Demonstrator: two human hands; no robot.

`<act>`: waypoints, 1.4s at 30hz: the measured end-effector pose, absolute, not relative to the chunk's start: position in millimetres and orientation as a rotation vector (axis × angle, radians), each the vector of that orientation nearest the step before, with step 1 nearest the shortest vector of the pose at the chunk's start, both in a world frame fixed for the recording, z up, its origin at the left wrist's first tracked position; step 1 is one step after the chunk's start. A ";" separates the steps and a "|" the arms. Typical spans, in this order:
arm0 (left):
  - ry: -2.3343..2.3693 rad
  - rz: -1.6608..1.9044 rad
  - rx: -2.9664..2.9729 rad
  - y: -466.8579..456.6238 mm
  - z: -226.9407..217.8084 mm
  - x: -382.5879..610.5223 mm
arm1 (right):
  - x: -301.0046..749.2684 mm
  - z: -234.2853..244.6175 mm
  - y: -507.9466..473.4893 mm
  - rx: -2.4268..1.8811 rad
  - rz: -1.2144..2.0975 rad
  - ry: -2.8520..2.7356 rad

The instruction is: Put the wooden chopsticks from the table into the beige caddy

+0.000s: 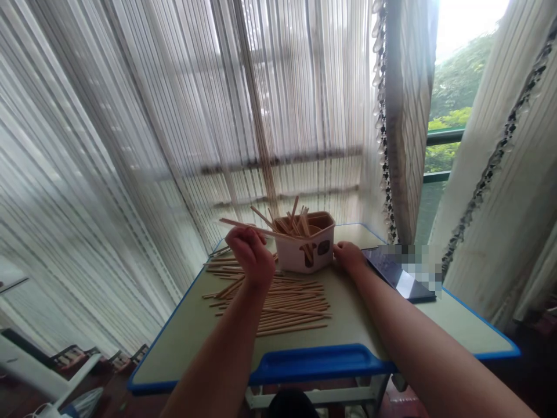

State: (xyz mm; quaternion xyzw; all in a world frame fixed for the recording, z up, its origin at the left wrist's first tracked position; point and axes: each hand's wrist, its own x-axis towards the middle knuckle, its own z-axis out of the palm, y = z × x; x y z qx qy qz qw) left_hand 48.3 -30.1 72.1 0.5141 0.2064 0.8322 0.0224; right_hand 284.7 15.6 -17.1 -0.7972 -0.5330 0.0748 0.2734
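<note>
My left hand (249,251) is closed around a pair of wooden chopsticks (230,222), held nearly level beside a white container (291,255). Their far ends reach to the container's front rim. Several other chopsticks (296,220) lean at various angles inside it, and its brown inner wall shows at the right. Against the container's right side, my right hand (347,255) has its fingers curled at the lower corner. Many loose chopsticks (296,310) lie roughly side by side on the table in front, partly hidden by my left forearm.
The pale table (348,319) has a blue rim and a blue pencil groove (311,361) at its near edge. A dark tablet-like device (398,278) lies to the right, partly blurred out. Sheer striped curtains (174,116) hang behind, with a window at the right.
</note>
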 end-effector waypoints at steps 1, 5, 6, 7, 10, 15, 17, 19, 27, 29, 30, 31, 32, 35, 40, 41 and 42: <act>0.625 2.579 1.592 -30.8 72.0 49.3 | 284.9 -17.5 16.2 -2.144 0.204 -1.432; 0.663 2.591 1.568 -32.7 72.5 50.7 | 285.3 -19.0 17.6 -2.140 0.194 -1.442; 0.691 2.590 1.567 -32.9 72.6 50.4 | 285.4 -19.2 17.4 -2.139 0.192 -1.446; 0.715 2.587 1.575 -32.9 72.4 49.8 | 285.3 -19.3 17.1 -2.138 0.189 -1.449; 0.722 2.583 1.658 -30.4 69.3 47.3 | 285.0 -18.8 15.8 -2.132 0.187 -1.451; 0.749 2.511 1.899 -20.4 54.7 44.2 | 284.7 -17.0 15.3 -2.142 0.207 -1.452; 0.888 2.396 2.052 -17.2 48.8 44.4 | 284.7 -16.8 15.5 -2.144 0.200 -1.451; 1.045 2.204 2.245 -15.7 45.1 45.4 | 284.7 -17.0 15.4 -2.141 0.194 -1.450; 1.384 1.664 2.502 -12.6 41.9 54.8 | 285.7 -19.9 16.7 -2.125 0.193 -1.455; 1.390 1.673 2.493 -10.9 40.6 57.0 | 286.1 -20.4 17.4 -2.118 0.193 -1.457; 1.368 1.700 2.492 -10.4 40.1 58.2 | 286.2 -20.6 17.6 -2.114 0.191 -1.459; 1.331 1.727 2.496 -10.1 39.7 59.3 | 286.2 -20.7 17.7 -2.112 0.188 -1.462; 1.282 1.747 2.507 -10.1 39.5 60.4 | 286.2 -20.7 17.7 -2.112 0.183 -1.463; 1.167 1.735 2.532 -10.6 39.2 63.4 | 285.8 -20.2 17.2 -2.116 0.172 -1.466; 1.059 1.631 2.501 -9.9 38.3 67.0 | 285.2 -18.4 16.2 -2.133 0.179 -1.473; 1.022 1.623 2.494 -9.9 38.3 67.6 | 285.2 -18.1 16.1 -2.134 0.179 -1.474; 0.987 1.622 2.481 -10.2 38.6 68.1 | 285.2 -17.9 16.0 -2.133 0.181 -1.477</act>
